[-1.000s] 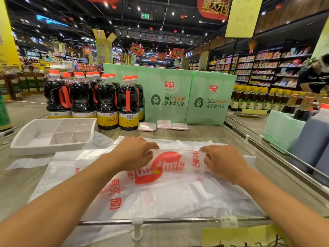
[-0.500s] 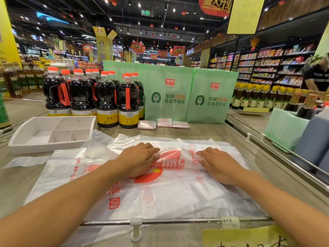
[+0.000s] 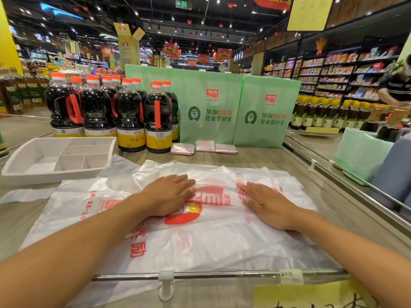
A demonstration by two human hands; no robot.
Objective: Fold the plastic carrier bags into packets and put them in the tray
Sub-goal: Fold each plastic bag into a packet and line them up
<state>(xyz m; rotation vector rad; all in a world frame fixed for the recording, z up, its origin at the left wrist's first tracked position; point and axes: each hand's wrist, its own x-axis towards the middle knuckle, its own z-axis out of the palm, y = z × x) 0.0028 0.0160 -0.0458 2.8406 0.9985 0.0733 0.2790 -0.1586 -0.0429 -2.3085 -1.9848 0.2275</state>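
Note:
A white plastic carrier bag with red print lies spread on the wooden counter, its far part folded over towards me. My left hand and my right hand rest flat on the fold, fingers straight, pressing it down on either side of the red logo. More white bags lie underneath and stick out to the left. A white tray with dividers stands at the left, with nothing in it. Three folded packets lie in a row at the back, before the green cartons.
Dark soy sauce bottles with orange caps stand behind the tray. Two green cartons close the back. A metal rail runs along the near edge, another along the right edge. A person works at the far right shelves.
Both hands brought the bag's far edge over towards me and laid it down. Their pinching fingers have flattened out onto the fold.

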